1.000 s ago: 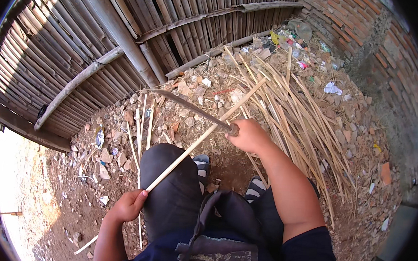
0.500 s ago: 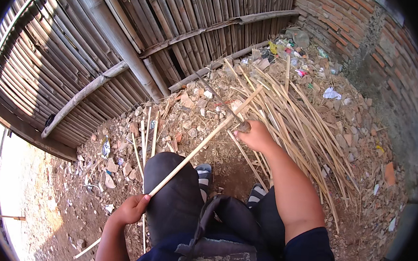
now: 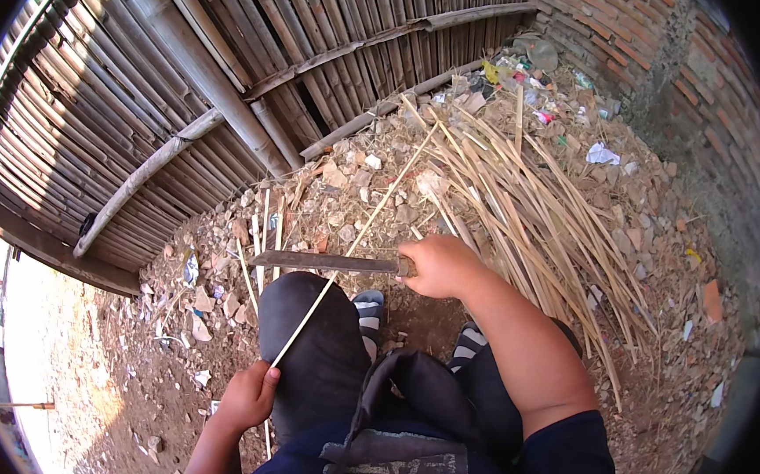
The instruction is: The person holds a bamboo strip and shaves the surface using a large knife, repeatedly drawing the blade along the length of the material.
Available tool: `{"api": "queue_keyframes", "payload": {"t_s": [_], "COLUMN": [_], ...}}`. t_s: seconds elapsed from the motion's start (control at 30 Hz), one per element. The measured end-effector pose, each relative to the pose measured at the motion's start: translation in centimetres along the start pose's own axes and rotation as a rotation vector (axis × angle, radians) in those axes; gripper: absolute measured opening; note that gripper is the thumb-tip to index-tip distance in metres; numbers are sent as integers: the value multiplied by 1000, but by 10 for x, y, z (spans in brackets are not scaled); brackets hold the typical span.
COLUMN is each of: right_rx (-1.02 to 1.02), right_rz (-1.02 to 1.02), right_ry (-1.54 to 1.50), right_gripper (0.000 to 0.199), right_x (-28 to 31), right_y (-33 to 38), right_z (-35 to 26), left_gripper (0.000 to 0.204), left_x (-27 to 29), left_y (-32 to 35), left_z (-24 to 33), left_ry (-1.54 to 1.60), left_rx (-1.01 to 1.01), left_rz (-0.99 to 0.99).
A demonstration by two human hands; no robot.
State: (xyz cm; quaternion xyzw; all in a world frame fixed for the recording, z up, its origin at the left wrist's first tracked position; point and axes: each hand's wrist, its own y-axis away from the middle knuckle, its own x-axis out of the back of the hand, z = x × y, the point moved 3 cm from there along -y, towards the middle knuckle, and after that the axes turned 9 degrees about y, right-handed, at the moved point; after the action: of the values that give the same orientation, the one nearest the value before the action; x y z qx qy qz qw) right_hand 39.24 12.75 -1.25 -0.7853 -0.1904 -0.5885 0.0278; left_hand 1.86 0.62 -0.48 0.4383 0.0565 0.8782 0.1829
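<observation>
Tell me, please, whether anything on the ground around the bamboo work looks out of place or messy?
Yes: scraps of litter and coloured wrappers lie among the broken brick rubble near the brick wall. The split bamboo strips sprawl loosely rather than stacked. The right hand holds a long blade across the strip in the left hand.

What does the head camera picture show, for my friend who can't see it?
A person's right hand holds a long knife flat across a thin bamboo strip, which the left hand grips near its lower end. A pile of bamboo strips lies on rubble ground beside a bamboo fence.
</observation>
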Motion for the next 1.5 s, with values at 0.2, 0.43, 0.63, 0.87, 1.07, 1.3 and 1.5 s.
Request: {"api": "queue_keyframes", "payload": {"t_s": [0.2, 0.43, 0.63, 0.87, 1.07, 1.3, 1.5], "right_rx": [-114, -113, -10, -43, -290, -168, -166], "right_rz": [-51, 47, -129, -39, -13, -84, -33], "right_ry": [-156, -185, -340, -125, -304, -61, -194], "right_gripper": [48, 39, 41, 38, 34, 40, 40], "right_x": [-15, -9, -15, -19, -10, -11, -30], "right_y": [-16, -14, -26, -22, -26, -16, -25], "right_z": [43, 20, 30, 1, 45, 4, 26], "left_gripper": [34, 31, 33, 31, 29, 31, 31], "left_x": [1, -1, -12, -3, -6, -5, -3], "left_y": [-3, -10, -9, -9, -16, -11, -17], "left_z": [10, 19, 6, 14, 11, 13, 17], "left_ry": [-72, -134, -197, -228, -206, -311, -281], "left_rx": [-34, 1, 41, -3, -35, 2, -18], "left_rz": [33, -6, 15, 0, 28, 2, 10]}}
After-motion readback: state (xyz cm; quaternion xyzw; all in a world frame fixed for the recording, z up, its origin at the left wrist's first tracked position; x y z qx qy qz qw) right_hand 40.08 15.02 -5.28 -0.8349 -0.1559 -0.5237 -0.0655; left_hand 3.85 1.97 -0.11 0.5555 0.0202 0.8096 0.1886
